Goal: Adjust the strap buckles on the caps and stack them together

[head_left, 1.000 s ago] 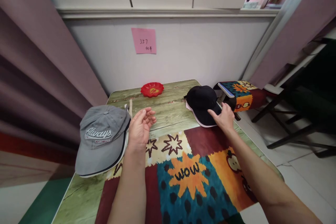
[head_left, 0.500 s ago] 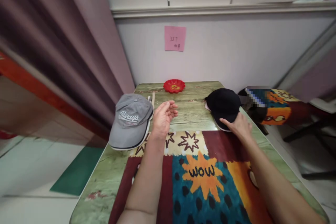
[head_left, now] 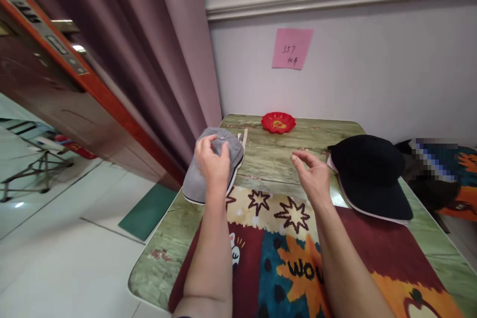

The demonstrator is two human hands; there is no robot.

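Note:
A grey baseball cap (head_left: 191, 180) lies at the table's left side, its brim toward me. My left hand (head_left: 214, 161) is above its crown, thumb and fingers apart; whether it touches the fabric I cannot tell. To the right rests a black cap (head_left: 367, 164), brim pointing toward me and to the right, with a pale underside edge. Between the two caps, closer to the black one, my right hand (head_left: 312, 174) hangs over the table with loosely curled fingers and nothing visible in it.
A red scalloped dish (head_left: 278, 122) stands at the back of the wood-patterned table (head_left: 152, 263). A colourful cloth (head_left: 257, 263) covers the front part. Behind is a wall with a pink note (head_left: 292, 48). A purple curtain (head_left: 175, 49) and a door edge (head_left: 93, 89) flank the left.
My right hand has let go of the black cap and moved left. My left hand has gone from beside the grey cap to over it. The view has turned left.

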